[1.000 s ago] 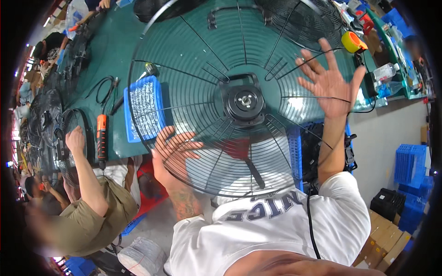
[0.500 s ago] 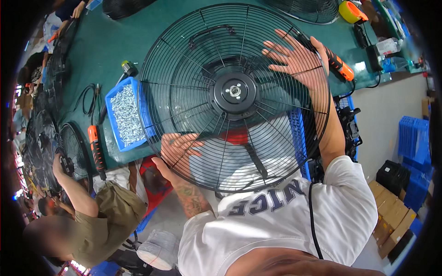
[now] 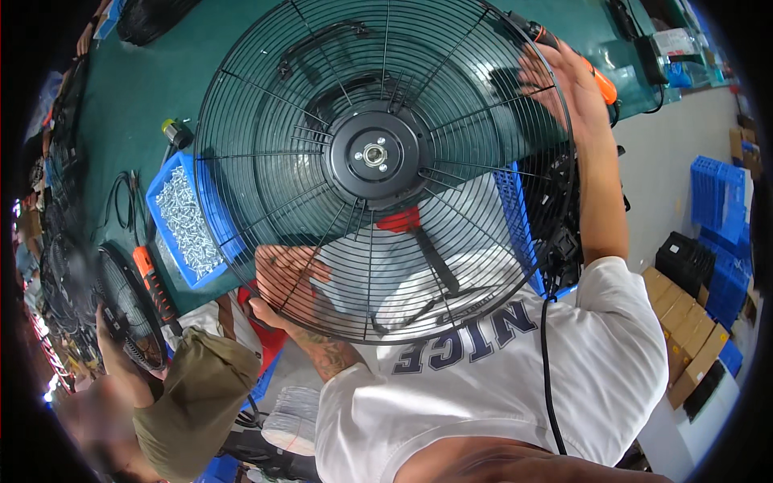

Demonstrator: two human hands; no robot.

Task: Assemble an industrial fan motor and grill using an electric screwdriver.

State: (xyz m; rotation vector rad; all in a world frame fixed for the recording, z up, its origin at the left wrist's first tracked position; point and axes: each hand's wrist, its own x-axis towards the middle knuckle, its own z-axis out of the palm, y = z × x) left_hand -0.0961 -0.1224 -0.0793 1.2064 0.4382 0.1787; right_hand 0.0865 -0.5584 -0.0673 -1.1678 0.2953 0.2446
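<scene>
A round black wire fan grille [image 3: 376, 201], with a dark hub plate [image 3: 374, 153] at its middle, tilts above the table edge in front of me. My left hand [image 3: 283, 282] holds its near left rim, the fingers behind the wires and the thumb outside. At the right rim is my right hand [image 3: 576, 92], slightly blurred, its fingers stretched out and partly behind the wires. Whether it touches the rim I cannot tell. Close beyond that hand lies an orange and black power screwdriver [image 3: 600, 83], partly covered.
A blue bin of silver screws [image 3: 187, 221] stands left of the grille on the green table [image 3: 233, 60]. Another orange screwdriver [image 3: 153, 282] lies beside it. At the left, a co-worker in an olive shirt [image 3: 197, 402] sits near other fans. Blue crates [image 3: 717, 193] and cartons [image 3: 684, 338] stand right.
The grille has shifted left and a little towards the far side in the picture. My right hand has slid outward to its right rim, and my left hand's fingers have curled in more.
</scene>
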